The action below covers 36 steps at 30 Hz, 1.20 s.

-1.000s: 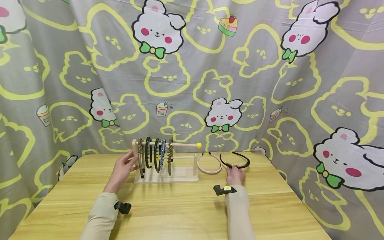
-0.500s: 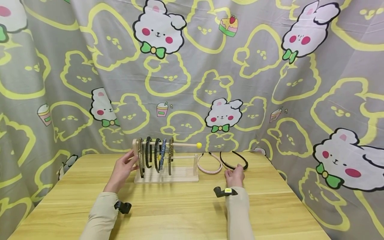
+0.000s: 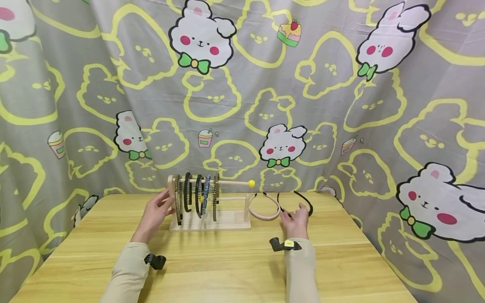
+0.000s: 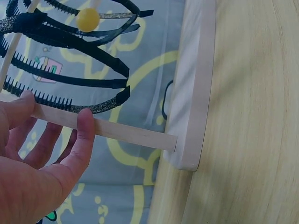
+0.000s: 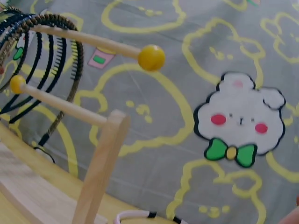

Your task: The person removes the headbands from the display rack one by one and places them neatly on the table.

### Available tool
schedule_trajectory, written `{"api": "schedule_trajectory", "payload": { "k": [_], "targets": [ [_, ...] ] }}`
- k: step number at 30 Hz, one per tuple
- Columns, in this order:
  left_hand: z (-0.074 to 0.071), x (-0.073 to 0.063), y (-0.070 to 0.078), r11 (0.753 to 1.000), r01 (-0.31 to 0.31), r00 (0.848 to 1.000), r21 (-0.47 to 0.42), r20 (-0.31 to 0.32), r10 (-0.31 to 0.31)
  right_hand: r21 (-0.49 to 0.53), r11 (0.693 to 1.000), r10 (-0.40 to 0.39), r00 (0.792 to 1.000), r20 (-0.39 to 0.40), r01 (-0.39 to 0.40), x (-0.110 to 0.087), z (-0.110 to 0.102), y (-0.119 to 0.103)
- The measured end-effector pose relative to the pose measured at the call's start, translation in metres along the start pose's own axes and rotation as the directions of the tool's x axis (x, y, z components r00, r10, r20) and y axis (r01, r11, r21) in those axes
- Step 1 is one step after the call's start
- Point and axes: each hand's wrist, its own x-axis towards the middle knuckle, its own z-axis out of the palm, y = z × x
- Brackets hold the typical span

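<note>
My left hand (image 3: pixel 153 216) holds the upright post (image 4: pixel 114 130) of a wooden headband stand (image 3: pixel 231 224), thumb and fingers on either side of it. Several headbands hang from the stand's upper rod, among them a blue glittery headband (image 3: pixel 206 195) and a brownish toothed headband (image 3: pixel 215 202). To the right, a black toothed headband (image 3: pixel 311 207) lies on the table. My right hand (image 3: pixel 295 221) is at its near curve, fingers spread and partly covering it. Only a sliver of that hand shows in the right wrist view.
A pale pink headband (image 3: pixel 264 218) lies between the stand and the black headband. A yellow ball (image 3: pixel 251 183) caps the upper rod, which sticks out to the right. A short post (image 5: pixel 100 168) carries the lower rod. A patterned curtain (image 3: pixel 235 105) hangs behind the table.
My right hand has shifted slightly on the black headband and its fingers have spread apart. The headband has turned and slid slightly. My left hand has stayed on the post.
</note>
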Motion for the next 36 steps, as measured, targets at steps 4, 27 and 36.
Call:
{"api": "schedule_trajectory", "payload": {
  "k": [4, 27, 36],
  "targets": [
    [0.0, 0.0, -0.001, 1.0, -0.001, 1.0, -0.005, 0.0, 0.001, -0.009, 0.999, -0.032, 0.999, 0.043, 0.032, -0.008, 0.014, -0.001],
    [-0.002, -0.001, 0.0, 1.0, 0.006, 1.0, -0.027, 0.011, -0.006, -0.637, 0.315, -0.265, 0.71, 0.652, 0.703, -0.079, 0.128, 0.067],
    [-0.001, 0.0, -0.001, 0.999, 0.01, 1.0, -0.032, 0.012, -0.009, -0.666, -0.03, -0.243, 0.641, 0.728, 0.745, -0.078, 0.144, 0.09]
  ]
}}
